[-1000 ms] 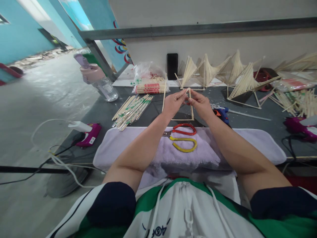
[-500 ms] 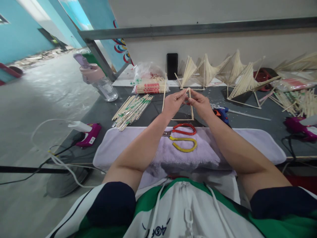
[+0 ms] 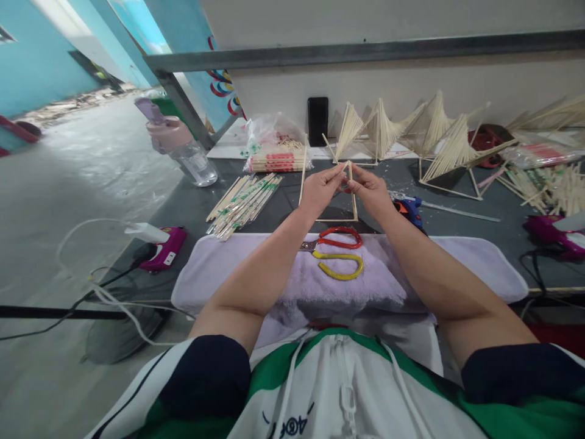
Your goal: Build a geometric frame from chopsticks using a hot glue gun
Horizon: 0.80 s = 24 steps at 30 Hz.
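Your left hand (image 3: 319, 192) and right hand (image 3: 371, 194) pinch the far corner of the stick frame (image 3: 355, 210) between thumbs and fingers. It should prove light and stiff yet fragile at its joints, so hold close to the corner and press gently. The frame is over the dark table (image 3: 461, 235), just beyond the scissors (image 3: 338, 244).

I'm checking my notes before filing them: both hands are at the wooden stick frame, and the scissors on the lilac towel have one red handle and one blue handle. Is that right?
Not quite: the scissors on the lilac towel have one red handle and one yellow, not blue, as the head view shows. The left hand and right hand are indeed at the wooden stick frame.
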Motion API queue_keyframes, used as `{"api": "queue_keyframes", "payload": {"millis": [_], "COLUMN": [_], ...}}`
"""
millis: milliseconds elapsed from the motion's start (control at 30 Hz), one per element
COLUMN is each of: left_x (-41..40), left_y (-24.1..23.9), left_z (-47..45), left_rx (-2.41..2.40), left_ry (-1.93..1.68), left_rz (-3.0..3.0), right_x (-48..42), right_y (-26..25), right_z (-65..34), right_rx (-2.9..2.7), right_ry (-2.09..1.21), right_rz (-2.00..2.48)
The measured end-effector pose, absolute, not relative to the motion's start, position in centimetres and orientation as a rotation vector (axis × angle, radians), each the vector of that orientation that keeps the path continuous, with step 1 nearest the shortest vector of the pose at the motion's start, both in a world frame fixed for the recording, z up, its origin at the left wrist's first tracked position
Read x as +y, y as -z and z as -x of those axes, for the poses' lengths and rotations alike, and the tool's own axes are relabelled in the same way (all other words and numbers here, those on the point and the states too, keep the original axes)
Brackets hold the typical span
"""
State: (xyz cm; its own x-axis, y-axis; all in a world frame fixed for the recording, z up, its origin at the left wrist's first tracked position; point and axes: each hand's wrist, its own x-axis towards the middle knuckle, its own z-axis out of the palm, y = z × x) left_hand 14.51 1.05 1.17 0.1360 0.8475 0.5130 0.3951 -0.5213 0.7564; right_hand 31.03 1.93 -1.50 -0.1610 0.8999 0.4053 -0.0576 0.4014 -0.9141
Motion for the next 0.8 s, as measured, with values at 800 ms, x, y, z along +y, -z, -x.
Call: {"api": "queue_keyframes", "payload": {"millis": [800], "left_x": [1.08], "left_y": [-1.14], "left_z": [-14.54], "left_rx": [1.18], "left_ry": [-1.374], "left_rz": [-1.982], "right_x": [2.24], "right_y": [1.74], "right_z": [-31.0], "right_rx": [-1.451], "right_ry": [-1.04], "right_rz": [0.755]}}
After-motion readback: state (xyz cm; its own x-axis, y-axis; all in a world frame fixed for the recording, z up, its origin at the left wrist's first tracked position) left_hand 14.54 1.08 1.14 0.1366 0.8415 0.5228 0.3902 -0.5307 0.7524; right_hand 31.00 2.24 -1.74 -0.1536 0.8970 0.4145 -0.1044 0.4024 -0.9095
